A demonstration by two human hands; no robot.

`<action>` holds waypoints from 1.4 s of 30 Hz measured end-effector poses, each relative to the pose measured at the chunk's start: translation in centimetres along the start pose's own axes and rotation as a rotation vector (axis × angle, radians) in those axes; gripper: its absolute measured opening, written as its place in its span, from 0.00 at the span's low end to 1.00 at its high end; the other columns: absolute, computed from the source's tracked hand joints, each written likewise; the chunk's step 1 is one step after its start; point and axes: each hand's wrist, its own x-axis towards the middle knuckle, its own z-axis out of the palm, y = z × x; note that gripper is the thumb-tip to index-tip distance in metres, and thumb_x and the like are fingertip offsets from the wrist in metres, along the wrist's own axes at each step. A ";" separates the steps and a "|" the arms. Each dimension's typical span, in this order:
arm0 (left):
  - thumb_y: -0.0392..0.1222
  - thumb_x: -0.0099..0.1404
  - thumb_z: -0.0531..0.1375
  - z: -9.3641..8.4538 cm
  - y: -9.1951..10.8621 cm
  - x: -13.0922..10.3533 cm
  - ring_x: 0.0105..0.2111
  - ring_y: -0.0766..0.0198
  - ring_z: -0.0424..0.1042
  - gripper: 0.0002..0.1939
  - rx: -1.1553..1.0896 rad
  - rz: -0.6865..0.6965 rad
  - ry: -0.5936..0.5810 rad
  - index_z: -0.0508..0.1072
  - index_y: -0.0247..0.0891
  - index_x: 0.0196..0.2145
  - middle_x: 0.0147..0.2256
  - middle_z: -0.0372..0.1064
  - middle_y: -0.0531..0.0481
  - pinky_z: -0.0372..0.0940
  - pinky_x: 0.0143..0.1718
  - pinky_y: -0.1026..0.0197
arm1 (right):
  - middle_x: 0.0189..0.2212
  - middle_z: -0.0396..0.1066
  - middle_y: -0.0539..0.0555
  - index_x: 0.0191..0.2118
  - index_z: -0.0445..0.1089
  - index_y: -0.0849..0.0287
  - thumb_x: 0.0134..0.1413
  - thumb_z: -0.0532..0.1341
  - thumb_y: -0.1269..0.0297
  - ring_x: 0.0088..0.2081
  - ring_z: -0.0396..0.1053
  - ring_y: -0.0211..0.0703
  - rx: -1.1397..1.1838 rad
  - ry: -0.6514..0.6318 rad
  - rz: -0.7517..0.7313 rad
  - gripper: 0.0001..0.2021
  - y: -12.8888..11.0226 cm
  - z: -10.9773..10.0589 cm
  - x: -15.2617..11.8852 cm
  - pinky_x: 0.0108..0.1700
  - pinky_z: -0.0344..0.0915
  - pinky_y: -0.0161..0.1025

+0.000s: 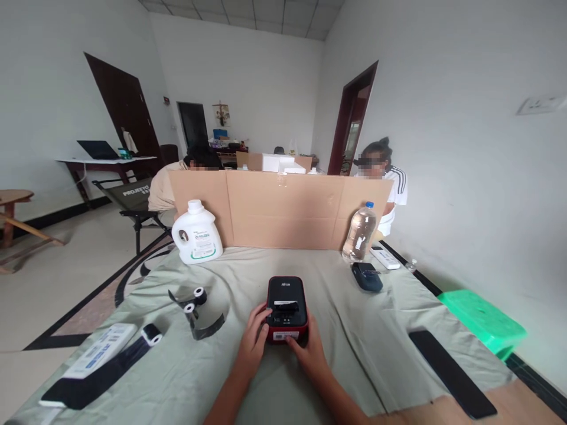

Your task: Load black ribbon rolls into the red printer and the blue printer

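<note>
A small black and red portable printer (286, 295) sits on the green cloth (292, 389), a slot and a white label on its top. My left hand (256, 333) is against its left side, with fingertips at the top edge. On the opposite side my right hand (310, 342) grips the casing, thumb at the front label. Left of my hands lie two small black paper rolls (200, 295) with white cores, one partly unrolled. Farther left, another black roll (150, 335) trails a long strip beside a white box (101, 351).
A cardboard screen (283, 209) crosses the back, with a white jug (197, 236) and a water bottle (361, 233) before it. A black pouch (367, 277) and a long black slab (452, 372) lie right. Two people sit beyond the screen; a green stool (482, 319) stands right.
</note>
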 end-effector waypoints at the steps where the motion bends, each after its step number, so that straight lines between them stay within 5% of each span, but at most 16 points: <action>1: 0.50 0.72 0.49 -0.1 0.0 0.0 0.64 0.55 0.59 0.20 0.005 0.008 -0.001 0.72 0.44 0.55 0.63 0.59 0.44 0.54 0.67 0.44 | 0.60 0.64 0.60 0.68 0.52 0.51 0.53 0.67 0.58 0.61 0.63 0.60 -0.002 0.004 -0.004 0.39 0.0 0.0 0.0 0.61 0.62 0.60; 16: 0.52 0.73 0.46 0.6 0.7 0.6 0.57 0.57 0.64 0.20 -0.029 0.022 0.087 0.70 0.41 0.51 0.53 0.67 0.44 0.57 0.64 0.50 | 0.62 0.59 0.63 0.71 0.44 0.55 0.54 0.66 0.54 0.64 0.56 0.60 0.005 -0.003 -0.031 0.44 -0.5 0.1 0.3 0.65 0.56 0.60; 22: 0.52 0.72 0.49 1.5 0.8 0.8 0.53 0.57 0.68 0.16 -0.046 -0.075 0.112 0.65 0.41 0.49 0.51 0.68 0.44 0.63 0.58 0.51 | 0.62 0.58 0.62 0.70 0.46 0.54 0.52 0.67 0.57 0.62 0.59 0.59 -0.002 -0.015 -0.022 0.44 -0.7 0.0 0.5 0.64 0.58 0.58; 30: 0.49 0.71 0.51 2.1 0.8 1.8 0.61 0.55 0.63 0.10 0.028 0.022 0.167 0.65 0.41 0.39 0.61 0.62 0.41 0.60 0.60 0.49 | 0.62 0.58 0.62 0.71 0.43 0.54 0.52 0.66 0.57 0.62 0.58 0.58 -0.011 -0.023 -0.031 0.45 -0.2 0.1 0.5 0.64 0.57 0.58; 42: 0.49 0.71 0.51 2.8 0.6 1.9 0.58 0.58 0.66 0.12 -0.023 0.082 0.266 0.66 0.40 0.36 0.57 0.66 0.42 0.61 0.60 0.53 | 0.65 0.57 0.60 0.72 0.44 0.53 0.56 0.63 0.53 0.65 0.56 0.56 0.035 -0.048 0.001 0.43 -0.9 -0.2 0.2 0.65 0.57 0.55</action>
